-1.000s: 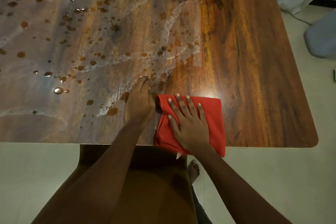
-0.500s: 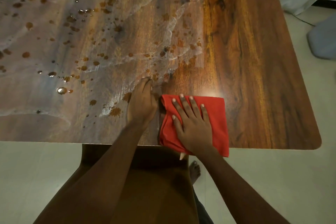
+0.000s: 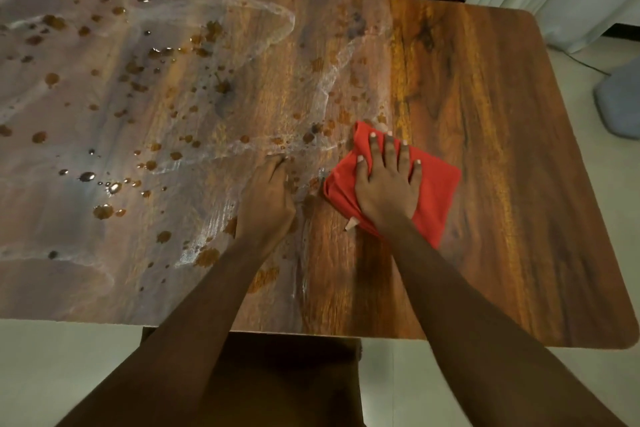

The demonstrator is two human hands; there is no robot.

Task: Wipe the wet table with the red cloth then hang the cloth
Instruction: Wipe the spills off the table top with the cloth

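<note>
- The red cloth [image 3: 437,191] was pressed flat on the desk [image 3: 519,149] by the right grip [image 3: 388,185], fingers spread wide.
- The left grip [image 3: 266,201] was rested beside it on the wet part [image 3: 173,97], with nothing held.

dim warm indoor light; glare sheens the wet table [image 3: 104,156]; wide-angle bending at edges; slightly soft

Person: two forearms, uncovered as far as the lower frame edge. Centre frame, left hand [image 3: 266,204]: nails out of sight. Centre right, right hand [image 3: 384,191]: short rounded fingernails [image 3: 373,135], pale in colour.
</note>
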